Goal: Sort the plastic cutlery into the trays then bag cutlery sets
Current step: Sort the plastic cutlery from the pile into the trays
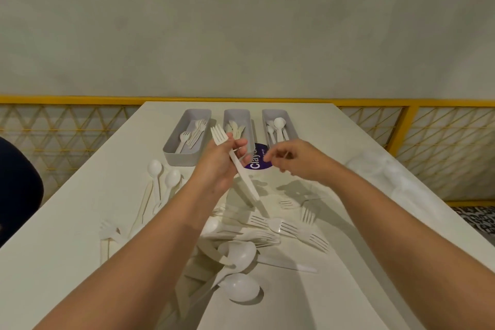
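Pinching a fork (247,182) by mid-handle, the left hand (217,166) may tip it into the knife tray (238,115) beyond; right hand (294,159) hangs loosely curled, empty.

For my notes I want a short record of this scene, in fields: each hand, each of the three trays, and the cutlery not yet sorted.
left hand: grips a white fork, tines up, in front of the trays
right hand: fingers loosely curled, nothing visible in it
left tray: forks
middle tray: knives, front end hidden by the left hand
right tray: spoons
loose cutlery: forks, spoons and knives scattered on the table
sticker: purple, on the table between the hands
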